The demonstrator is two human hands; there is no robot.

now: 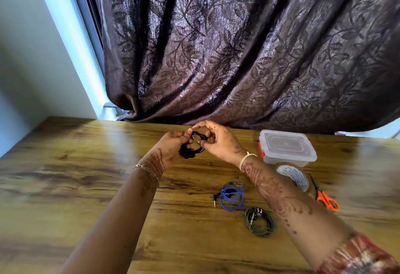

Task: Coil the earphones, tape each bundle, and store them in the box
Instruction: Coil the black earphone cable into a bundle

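Holding black earphones raised over table: left hand, right hand.

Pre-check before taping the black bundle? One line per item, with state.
1. Black earphone cable coil held in left-hand grip and right-hand grip: ok.
2. No loose tail on that coil: cannot tell, fingers cover part of it.
3. White tape roll on the wooden table, partly behind the right forearm: ok.
4. Orange-handled scissors beside the roll: ok.
5. Clear plastic box open for storing: not ok, lid on.
6. Blue cable coil and grey cable coil taped: cannot tell.
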